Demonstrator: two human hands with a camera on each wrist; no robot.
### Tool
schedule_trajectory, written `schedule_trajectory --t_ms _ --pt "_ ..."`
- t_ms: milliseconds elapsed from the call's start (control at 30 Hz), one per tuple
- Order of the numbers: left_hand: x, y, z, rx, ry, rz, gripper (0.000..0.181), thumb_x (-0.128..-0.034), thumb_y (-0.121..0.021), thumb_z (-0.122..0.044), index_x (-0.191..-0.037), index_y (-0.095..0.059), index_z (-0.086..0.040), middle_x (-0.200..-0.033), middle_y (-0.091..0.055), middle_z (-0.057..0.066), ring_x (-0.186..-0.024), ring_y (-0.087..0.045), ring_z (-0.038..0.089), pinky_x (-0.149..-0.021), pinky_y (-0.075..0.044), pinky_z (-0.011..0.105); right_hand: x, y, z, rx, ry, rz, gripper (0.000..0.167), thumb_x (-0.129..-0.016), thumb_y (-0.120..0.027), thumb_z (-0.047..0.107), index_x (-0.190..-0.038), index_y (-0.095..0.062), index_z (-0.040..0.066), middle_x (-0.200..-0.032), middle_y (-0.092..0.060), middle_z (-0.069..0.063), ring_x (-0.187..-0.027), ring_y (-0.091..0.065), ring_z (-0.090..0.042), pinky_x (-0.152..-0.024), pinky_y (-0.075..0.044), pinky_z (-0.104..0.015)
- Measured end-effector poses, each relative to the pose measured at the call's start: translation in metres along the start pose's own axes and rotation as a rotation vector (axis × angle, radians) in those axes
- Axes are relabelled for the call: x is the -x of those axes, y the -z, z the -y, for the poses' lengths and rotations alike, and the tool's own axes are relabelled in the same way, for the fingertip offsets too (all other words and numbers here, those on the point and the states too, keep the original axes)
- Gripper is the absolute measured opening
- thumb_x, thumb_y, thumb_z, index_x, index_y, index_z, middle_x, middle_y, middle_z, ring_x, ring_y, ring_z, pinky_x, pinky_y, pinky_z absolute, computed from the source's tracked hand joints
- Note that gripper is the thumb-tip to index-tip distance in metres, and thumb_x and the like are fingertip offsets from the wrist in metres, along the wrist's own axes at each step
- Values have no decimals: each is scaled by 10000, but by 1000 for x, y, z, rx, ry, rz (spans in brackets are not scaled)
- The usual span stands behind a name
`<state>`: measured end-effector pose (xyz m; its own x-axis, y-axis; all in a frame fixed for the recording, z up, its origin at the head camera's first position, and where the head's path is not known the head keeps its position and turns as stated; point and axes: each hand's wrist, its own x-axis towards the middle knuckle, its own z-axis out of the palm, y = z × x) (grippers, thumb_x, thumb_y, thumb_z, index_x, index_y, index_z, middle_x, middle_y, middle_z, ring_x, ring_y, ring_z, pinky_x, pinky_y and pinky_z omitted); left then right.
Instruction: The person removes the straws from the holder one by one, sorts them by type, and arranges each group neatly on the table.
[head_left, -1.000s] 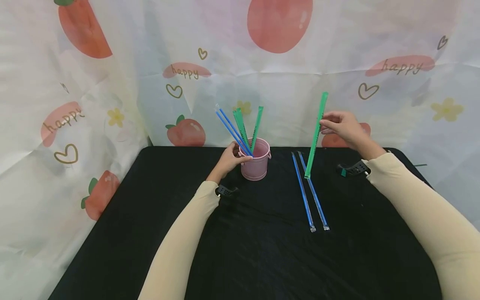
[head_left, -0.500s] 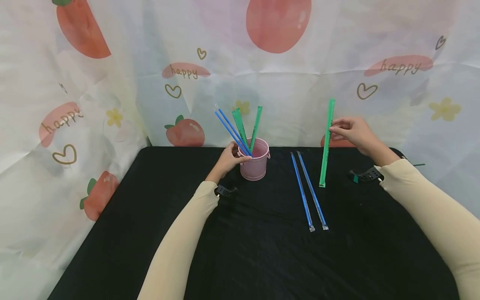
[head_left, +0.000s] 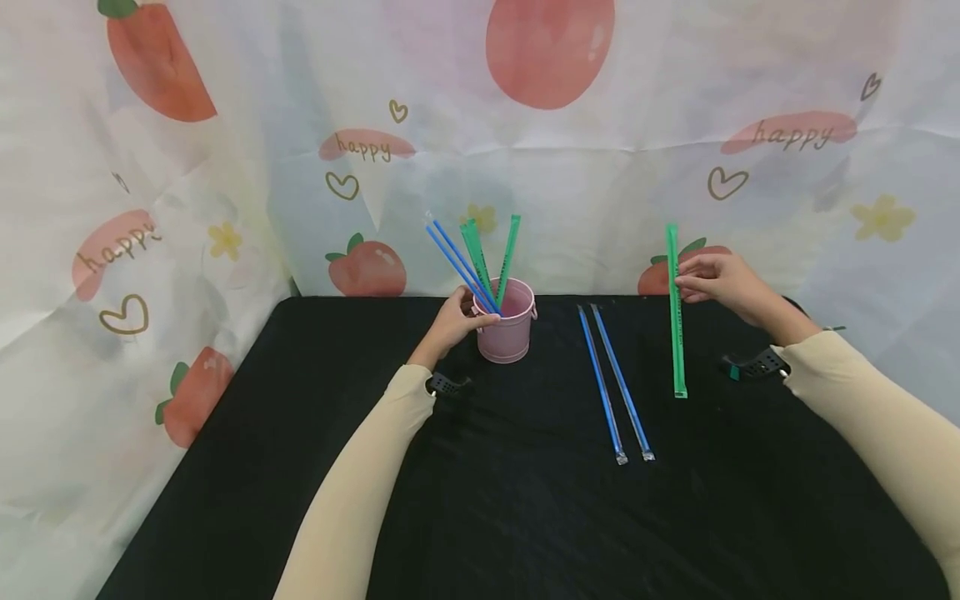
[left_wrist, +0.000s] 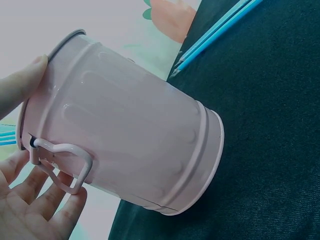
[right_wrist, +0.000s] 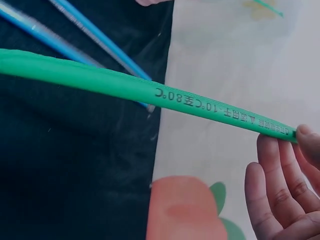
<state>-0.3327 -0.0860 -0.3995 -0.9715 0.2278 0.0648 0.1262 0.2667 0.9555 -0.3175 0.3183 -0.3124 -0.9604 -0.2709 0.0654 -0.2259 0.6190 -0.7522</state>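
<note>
A pink metal bucket (head_left: 504, 337) (left_wrist: 130, 120) stands near the table's back edge. Two blue straws (head_left: 459, 265) and several green ones (head_left: 509, 254) lean in it. My left hand (head_left: 450, 323) (left_wrist: 37, 200) grips the bucket's rim from the left, thumb at the near side. Pinched upright between the thumb and fingers of my right hand (head_left: 727, 287) (right_wrist: 285, 187) is a green wrapped straw (head_left: 676, 333) (right_wrist: 125, 86), to the right of two blue straws (head_left: 600, 383) (head_left: 624, 383) lying side by side on the black cloth.
Black cloth covers the table (head_left: 525, 500). Behind it and at the left hangs a pale printed curtain (head_left: 600, 208). A thin dark green strip (head_left: 834, 328) shows beyond my right wrist, at the table's right side.
My right hand has moved right and down with the green straw, from above the blue straws to their right, and the straw stands more upright. My left hand has kept its hold on the bucket.
</note>
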Motion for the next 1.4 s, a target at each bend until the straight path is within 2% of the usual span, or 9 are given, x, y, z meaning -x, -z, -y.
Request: schedule_trajectory --t_ms 133,200,433,567,833,1100,1200,1300,1400 --pt "-1 0 0 -31 4 -12 565 -828 -719 -182 -1281 -412 -43 -1247 -538 151 -1127 -530 239 -985 -462 420 3 3 -12 36 -23 28 373 -956 -534 138 -1210 -489 -132 -848 -634 154 -750 -647 -6 -686 -550 -188" --pt "-1 0 0 -36 8 -11 567 -829 -719 -185 -1283 -409 -46 -1256 -535 155 -1147 -525 250 -992 -462 410 4 5 -18 48 -39 45 381 -958 -533 147 -1213 -492 -132 -884 -656 103 -754 -650 -14 -695 -556 -207" --pt "0 -1 1 -40 -3 -20 532 -827 -720 -182 -1250 -429 -44 -1164 -556 134 -984 -522 185 -838 -488 293 6 8 -33 81 -60 103 397 -970 -510 153 -1221 -476 -153 -960 -677 -22 -749 -635 -3 -693 -558 -226" --pt "0 -1 3 -36 0 -13 531 -828 -720 -188 -1250 -429 -48 -1171 -555 129 -991 -520 176 -845 -486 283 8 9 -41 100 -65 131 384 -970 -507 131 -1217 -480 -162 -993 -678 -96 -740 -635 -5 -687 -556 -222" --pt "0 0 2 -19 -8 -7 528 -830 -716 -177 -1246 -424 -35 -1161 -550 137 -985 -515 180 -913 -492 387 10 8 -52 117 -107 168 377 -971 -507 140 -1209 -488 -152 -942 -674 -57 -736 -645 -51 -687 -549 -214" --pt "1 1 -2 -25 -9 -7 541 -830 -716 -180 -1259 -419 -36 -1193 -553 142 -993 -518 173 -828 -488 265 12 7 -65 129 -135 176 393 -973 -503 143 -1214 -479 -167 -906 -683 -83 -734 -650 -75 -699 -559 -249" --pt "2 1 -2 -21 -9 -4 542 -832 -714 -177 -1261 -414 -35 -1190 -552 142 -980 -518 166 -839 -497 296 14 6 -72 129 -156 171 399 -971 -510 158 -1208 -484 -163 -861 -684 -36 -731 -655 -88 -699 -561 -258" --pt "2 0 -2 -13 -10 -3 541 -832 -712 -165 -1262 -414 -27 -1182 -549 152 -970 -517 178 -888 -501 391 16 6 -78 122 -177 162 391 -966 -519 153 -1194 -493 -163 -829 -684 -6 -730 -662 -109 -694 -564 -264" --pt "1 0 -1 -21 -7 -6 542 -833 -712 -173 -1264 -416 -28 -1192 -543 156 -991 -514 196 -929 -484 427 16 6 -84 123 -186 163 382 -965 -519 140 -1187 -491 -169 -835 -685 -13 -730 -659 -112 -707 -568 -296"
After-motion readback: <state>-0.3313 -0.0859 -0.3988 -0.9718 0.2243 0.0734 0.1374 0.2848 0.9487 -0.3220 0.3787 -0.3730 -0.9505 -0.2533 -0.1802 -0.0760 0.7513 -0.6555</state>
